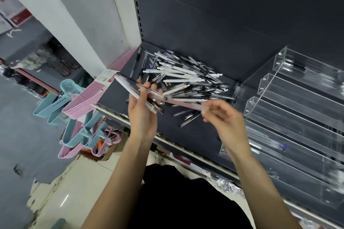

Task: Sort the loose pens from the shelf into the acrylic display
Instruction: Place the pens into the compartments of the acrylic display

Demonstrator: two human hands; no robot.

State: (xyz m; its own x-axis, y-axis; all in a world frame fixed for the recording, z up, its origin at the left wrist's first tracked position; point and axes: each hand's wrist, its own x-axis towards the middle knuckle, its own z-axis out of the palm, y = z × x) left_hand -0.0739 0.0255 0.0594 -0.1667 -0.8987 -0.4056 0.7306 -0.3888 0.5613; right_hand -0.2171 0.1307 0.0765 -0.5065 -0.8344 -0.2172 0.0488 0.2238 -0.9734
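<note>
Left hand (142, 111) grips pen bundle (138, 95); right hand (223, 117) pinches one pen (184, 102), display (297, 102) just right, nearer it.

Two bare forearms rise from the bottom edge, no sleeves in sight on either; the left hand (142, 117) and right hand (226, 124) show no rings, no watch, no gloves; below, between the arms, dark black clothing (178, 201).
</note>
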